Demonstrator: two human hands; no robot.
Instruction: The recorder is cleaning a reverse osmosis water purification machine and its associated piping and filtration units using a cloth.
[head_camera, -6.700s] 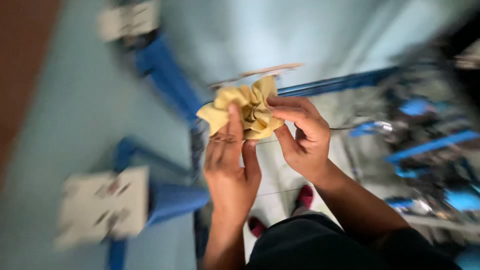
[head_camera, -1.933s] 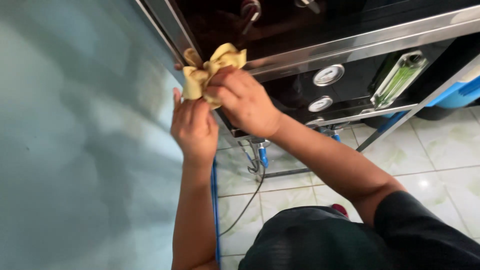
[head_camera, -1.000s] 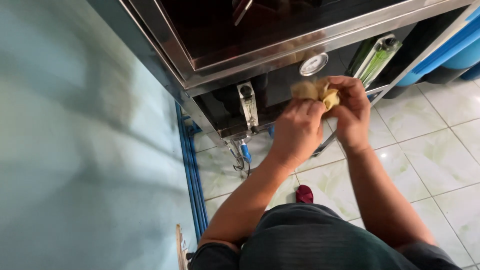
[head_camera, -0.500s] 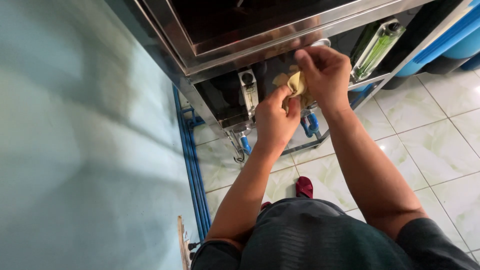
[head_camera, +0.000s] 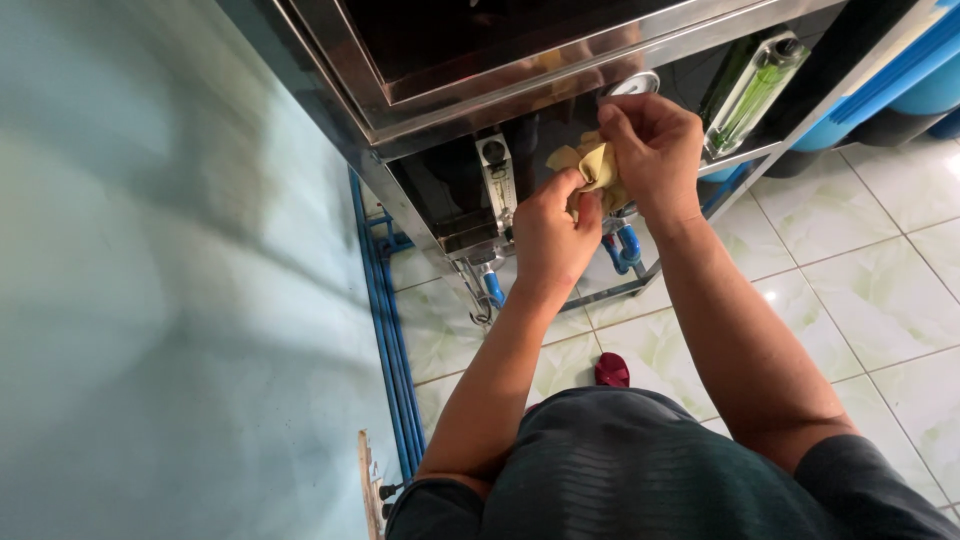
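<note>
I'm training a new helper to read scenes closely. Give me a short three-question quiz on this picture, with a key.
1. True or false: both hands grip the yellow cloth.
2. Which hand is higher in the picture, the left hand or the right hand?
3. Multiple choice: the floor is A) bare concrete, B) pale glossy tiles, C) carpet.

Key
1. True: the fingers of both close on the crumpled cloth in front of the steel machine's dark panel.
2. The right hand.
3. B.

Pale green floor tiles (head_camera: 880, 290), blue pipes (head_camera: 385, 300), clear flow-meter tube (head_camera: 752, 92).
</note>
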